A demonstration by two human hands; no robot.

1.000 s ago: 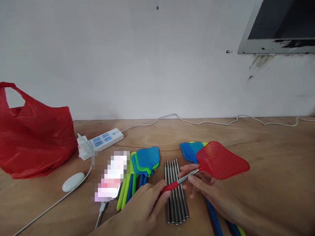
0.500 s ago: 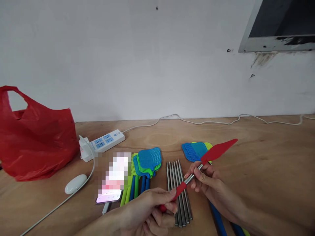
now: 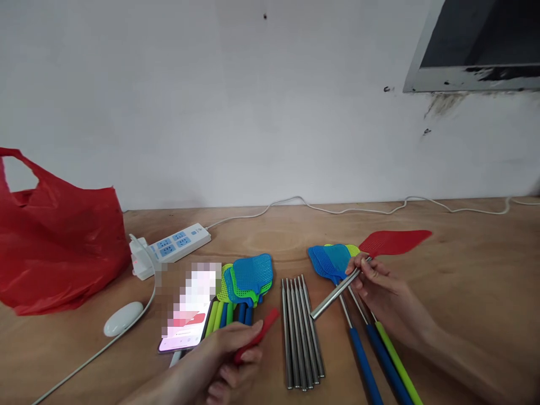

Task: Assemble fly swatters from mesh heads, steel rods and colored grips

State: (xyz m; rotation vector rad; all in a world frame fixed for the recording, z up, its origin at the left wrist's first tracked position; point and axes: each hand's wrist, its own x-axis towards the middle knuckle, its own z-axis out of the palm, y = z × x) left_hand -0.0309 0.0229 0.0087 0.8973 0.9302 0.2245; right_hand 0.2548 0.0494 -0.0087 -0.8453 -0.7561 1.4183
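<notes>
My left hand (image 3: 230,351) has its fingers closed around a short red handle sleeve (image 3: 256,336), which sits just left of the row of bare steel rods (image 3: 300,326) on the surface (image 3: 464,281). My right hand (image 3: 379,289) pinches the shiny metal shaft (image 3: 333,295) of the red swatter (image 3: 394,242), just right of those rods, its mesh head lying flat beyond my fingers. I can read no writing anywhere.
</notes>
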